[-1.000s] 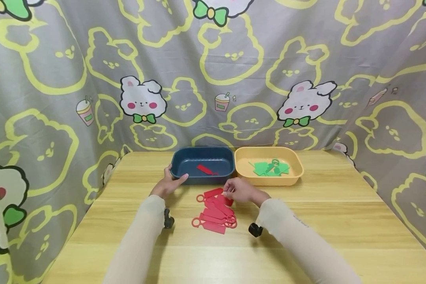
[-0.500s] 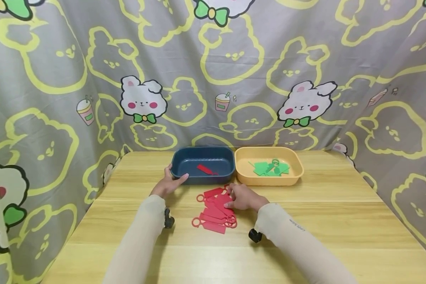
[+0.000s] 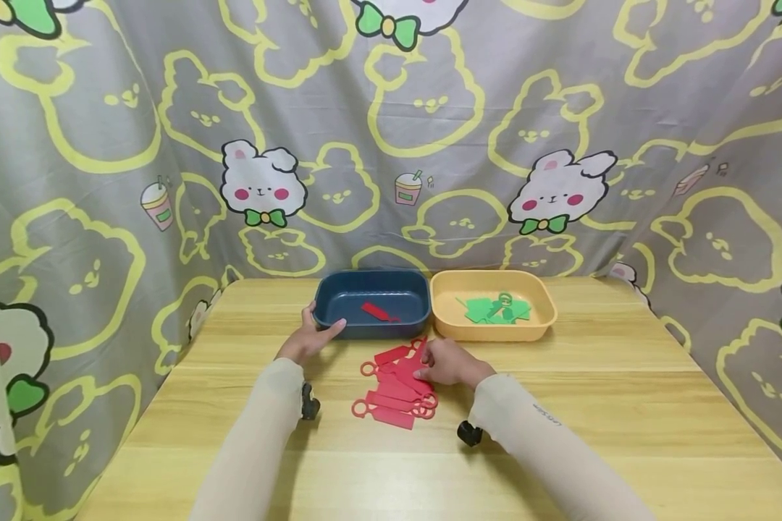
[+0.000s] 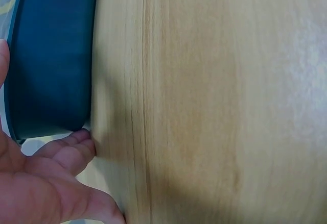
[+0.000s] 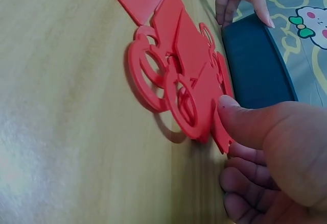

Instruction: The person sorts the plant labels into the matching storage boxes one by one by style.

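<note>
Red tags point(image 3: 391, 398) lie piled on the surface point(image 3: 430, 485) in front of the blue tub point(image 3: 384, 331). The right hand point(image 3: 452, 361) pinches one tag point(image 5: 220, 132), maybe by its edge because it is so flat. The left hand point(image 3: 308, 340) holds the blue tub's left end, likely to keep it still. Green tags point(image 3: 482, 311) sit in the yellow tub point(image 3: 495, 333), right of the blue tub.

Red tags point(image 3: 394, 391), green tags point(image 3: 478, 310), a dark blue tub point(image 3: 381, 331) and a yellow tub point(image 3: 495, 333); cream sleeves point(image 3: 254, 441); a pale wood-grained bench point(image 3: 391, 470); grey curtain point(image 3: 339, 108) with yellow outlines point(image 3: 423, 152) and white rabbits point(image 3: 261, 181) in green bows point(image 3: 265, 218).
</note>
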